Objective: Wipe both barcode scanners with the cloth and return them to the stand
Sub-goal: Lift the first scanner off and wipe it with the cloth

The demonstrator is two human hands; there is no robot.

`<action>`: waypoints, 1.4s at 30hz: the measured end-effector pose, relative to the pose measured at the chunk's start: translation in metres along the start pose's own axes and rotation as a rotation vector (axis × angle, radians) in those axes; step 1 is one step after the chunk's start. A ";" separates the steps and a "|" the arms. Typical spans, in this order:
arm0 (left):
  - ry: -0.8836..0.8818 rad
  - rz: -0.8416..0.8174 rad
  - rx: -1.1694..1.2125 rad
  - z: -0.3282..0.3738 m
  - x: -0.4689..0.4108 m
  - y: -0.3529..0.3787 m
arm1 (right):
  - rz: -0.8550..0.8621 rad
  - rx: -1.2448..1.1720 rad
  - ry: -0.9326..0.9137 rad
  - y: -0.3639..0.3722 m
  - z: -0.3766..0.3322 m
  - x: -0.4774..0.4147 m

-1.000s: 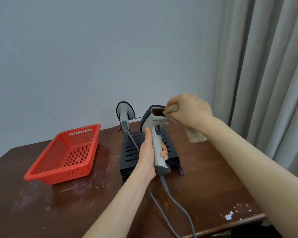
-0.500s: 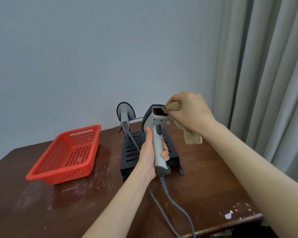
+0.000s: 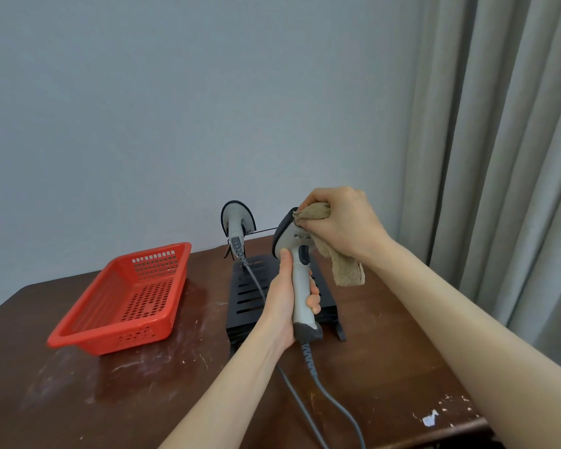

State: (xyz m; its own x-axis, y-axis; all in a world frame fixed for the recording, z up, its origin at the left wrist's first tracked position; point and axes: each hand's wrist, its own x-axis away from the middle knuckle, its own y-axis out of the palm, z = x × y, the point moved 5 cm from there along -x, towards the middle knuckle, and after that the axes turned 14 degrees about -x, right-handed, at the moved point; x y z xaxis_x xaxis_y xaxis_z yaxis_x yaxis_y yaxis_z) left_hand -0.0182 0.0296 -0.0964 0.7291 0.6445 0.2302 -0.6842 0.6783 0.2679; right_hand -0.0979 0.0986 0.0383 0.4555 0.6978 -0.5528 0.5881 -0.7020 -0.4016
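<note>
Grey-white plastic forms the handle of the scanner [image 3: 300,286], which the left hand [image 3: 282,306] grips with fingers and thumb curled round it. Its long axis stands nearly upright, leaning a little. The dark head is at the top, above the left hand, and the cable end is at the bottom, just below it. The trigger side faces the right hand [image 3: 340,225]. That hand, up and to the right of the left one, bunches a tan cloth [image 3: 348,270] in curled fingers and presses it against the front of the head. A loose tail of cloth hangs below the right wrist. The front of the head is covered, so its window cannot be seen.

A grey cable [image 3: 334,406] runs down from the handle, under the left forearm, towards the viewer. Behind and beneath the left hand sits the black slotted stand [image 3: 246,296] on a dark wooden table [image 3: 78,400]. Beyond the left hand and a little to its left, the second scanner [image 3: 237,218] rests at the far end of the stand, head up and handle down. A red basket [image 3: 123,296] lies well to the left of the left hand.
</note>
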 end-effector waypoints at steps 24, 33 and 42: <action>0.092 -0.084 0.050 0.011 0.007 0.001 | 0.094 0.178 -0.094 -0.017 -0.004 0.013; 0.080 -0.045 -0.012 0.011 0.007 0.002 | 0.133 0.269 -0.143 -0.005 -0.017 0.007; 0.089 0.006 -0.025 0.014 0.005 -0.004 | 0.044 0.075 -0.155 0.004 -0.018 0.008</action>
State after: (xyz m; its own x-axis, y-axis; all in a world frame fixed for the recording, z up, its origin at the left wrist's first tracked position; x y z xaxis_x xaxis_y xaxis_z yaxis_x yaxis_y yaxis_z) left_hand -0.0118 0.0254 -0.0828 0.7212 0.6767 0.1479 -0.6898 0.6820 0.2431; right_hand -0.0802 0.1041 0.0454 0.3677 0.6403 -0.6744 0.5159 -0.7438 -0.4249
